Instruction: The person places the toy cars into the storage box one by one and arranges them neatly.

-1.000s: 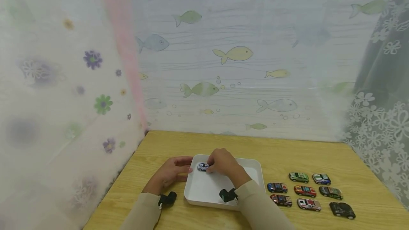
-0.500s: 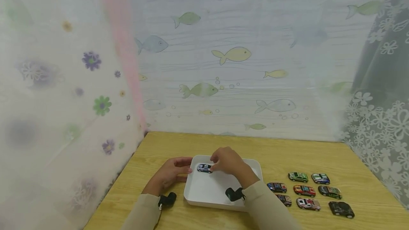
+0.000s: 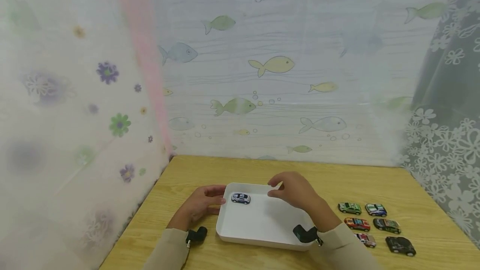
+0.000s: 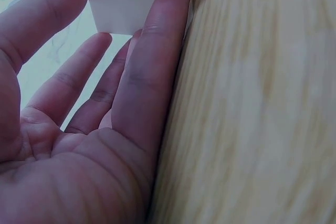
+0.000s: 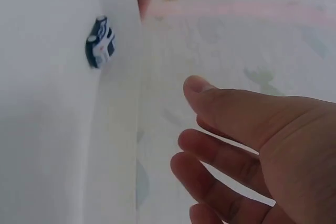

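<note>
A white toy car with dark markings [image 3: 241,198] sits in the far left corner of a shallow white tray [image 3: 262,224]. My left hand [image 3: 202,201] is at the tray's left side, its thumb tip at the rim. In the left wrist view its fairly straight fingers [image 4: 152,61] reach the outer wall, low beside the table. My right hand [image 3: 294,191] hovers over the tray's far right part, with nothing between its parted thumb and fingers. The right wrist view shows its relaxed fingers [image 5: 210,166] away from the car.
To the right of the tray, several toy cars stand in loose rows, among them a green car [image 3: 350,208], a red car [image 3: 357,223] and a black car [image 3: 400,246]. My right forearm hides part of that area. A fish-print curtain [image 3: 277,107] hangs behind the wooden table [image 3: 202,170].
My right hand has let go of the white toy car and moved right, away from it. The car stays in the tray's corner. My left hand has kept its place.
</note>
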A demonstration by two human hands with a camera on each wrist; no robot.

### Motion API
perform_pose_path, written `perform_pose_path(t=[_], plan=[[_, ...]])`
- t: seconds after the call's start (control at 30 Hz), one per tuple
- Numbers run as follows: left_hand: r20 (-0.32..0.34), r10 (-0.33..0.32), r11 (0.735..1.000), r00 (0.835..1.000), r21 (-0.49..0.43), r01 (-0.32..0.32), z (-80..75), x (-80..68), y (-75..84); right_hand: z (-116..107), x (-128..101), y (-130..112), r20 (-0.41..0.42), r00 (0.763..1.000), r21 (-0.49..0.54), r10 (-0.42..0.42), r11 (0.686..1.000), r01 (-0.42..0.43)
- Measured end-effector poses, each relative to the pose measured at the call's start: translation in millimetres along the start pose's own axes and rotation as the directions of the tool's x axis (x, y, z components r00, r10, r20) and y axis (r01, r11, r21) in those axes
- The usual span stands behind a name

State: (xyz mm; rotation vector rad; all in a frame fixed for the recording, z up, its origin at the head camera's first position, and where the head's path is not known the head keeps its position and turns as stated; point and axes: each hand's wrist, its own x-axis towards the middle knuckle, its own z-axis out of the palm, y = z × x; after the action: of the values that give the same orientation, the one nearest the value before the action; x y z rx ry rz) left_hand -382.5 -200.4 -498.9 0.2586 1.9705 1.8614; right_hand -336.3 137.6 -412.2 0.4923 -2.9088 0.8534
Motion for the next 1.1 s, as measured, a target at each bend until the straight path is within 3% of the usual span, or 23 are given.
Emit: perform_pose_path(t=[0.27, 0.67, 0.93, 1.1], plan=[[0.005, 0.0, 1.0, 1.0, 0.011, 0.0, -1.0, -0.1, -0.8, -21, -28, 30, -0.073, 0.996, -0.026, -0.056, 0.998, 0.054], [0.006, -0.009, 1.0, 1.0, -0.015, 0.009, 1.0, 0.1, 2.4, -47, -79, 79, -0.113, 0.994, -0.064, 0.003, 0.998, -0.01], [0.018, 0.008, 1.0, 1.0, -0.02, -0.008, 0.1, -0.7, 1.4, -57, -96, 108, -0.077, 0.995, -0.057, 0.058, 0.996, -0.062], [0.03, 0.024, 0.999, 0.999, -0.024, -0.023, -1.4, -0.4, -1.4, -59, -100, 125, 0.006, 0.997, -0.009, 0.083, 0.997, -0.083]])
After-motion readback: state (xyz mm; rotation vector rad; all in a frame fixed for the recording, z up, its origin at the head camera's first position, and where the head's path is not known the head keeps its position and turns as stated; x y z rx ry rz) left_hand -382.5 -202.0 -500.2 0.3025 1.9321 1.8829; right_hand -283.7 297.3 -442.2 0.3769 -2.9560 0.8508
